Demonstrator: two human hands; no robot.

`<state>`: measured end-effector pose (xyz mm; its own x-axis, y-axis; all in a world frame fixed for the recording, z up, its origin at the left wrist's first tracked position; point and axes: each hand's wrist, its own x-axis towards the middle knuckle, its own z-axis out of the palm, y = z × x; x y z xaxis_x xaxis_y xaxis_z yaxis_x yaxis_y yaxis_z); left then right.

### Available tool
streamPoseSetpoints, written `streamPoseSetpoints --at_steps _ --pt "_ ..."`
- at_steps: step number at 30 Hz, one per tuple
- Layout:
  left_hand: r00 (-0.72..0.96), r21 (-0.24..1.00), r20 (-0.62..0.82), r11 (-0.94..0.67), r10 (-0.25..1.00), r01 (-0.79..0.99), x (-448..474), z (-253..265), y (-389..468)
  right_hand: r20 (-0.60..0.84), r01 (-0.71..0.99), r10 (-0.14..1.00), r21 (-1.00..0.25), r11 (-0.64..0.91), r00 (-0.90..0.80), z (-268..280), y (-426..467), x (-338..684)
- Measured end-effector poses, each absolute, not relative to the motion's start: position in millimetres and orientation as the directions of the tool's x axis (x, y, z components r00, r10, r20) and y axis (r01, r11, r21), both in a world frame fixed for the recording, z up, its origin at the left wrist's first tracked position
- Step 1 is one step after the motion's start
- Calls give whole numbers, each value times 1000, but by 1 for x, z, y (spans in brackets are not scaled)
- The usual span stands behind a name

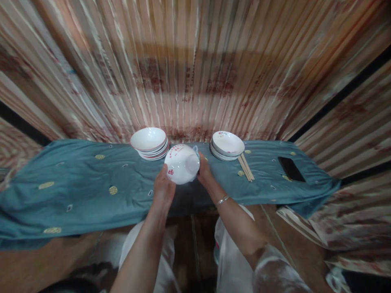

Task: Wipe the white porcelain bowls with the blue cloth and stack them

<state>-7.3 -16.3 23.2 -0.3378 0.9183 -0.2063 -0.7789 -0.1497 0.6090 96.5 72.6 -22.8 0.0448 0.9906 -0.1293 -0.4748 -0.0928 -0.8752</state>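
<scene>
A white bowl [180, 167] with red markings is tilted on its side above the table's near edge, its foot ring turned to the right. My left hand [165, 183] grips the bowl's left rim. On the other side, my right hand [204, 167] is closed round a pale blue cloth [196, 151] pressed against the bowl; most of the cloth and the fingertips are hidden behind it. Left of the bowl stands a stack of white bowls [149, 140] with red rims. To the right is a stack of white plates [228, 143].
A blue-green patterned cloth [91, 179] covers the long narrow table. Wooden chopsticks [246, 167] lie beside the plates, and a black phone [291, 169] rests farther right. Pleated curtains [183, 73] hang behind and at both sides.
</scene>
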Motion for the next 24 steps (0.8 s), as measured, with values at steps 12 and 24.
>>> streamPoseSetpoints --at_steps 12,24 --pt "-355 558 -259 -161 898 -814 -1 18 -5 -407 -679 912 -657 -328 -47 -24 37 57" --pt "-523 745 -226 -200 822 -637 12 -4 4 -454 -572 873 -675 -466 -175 -21 26 52"
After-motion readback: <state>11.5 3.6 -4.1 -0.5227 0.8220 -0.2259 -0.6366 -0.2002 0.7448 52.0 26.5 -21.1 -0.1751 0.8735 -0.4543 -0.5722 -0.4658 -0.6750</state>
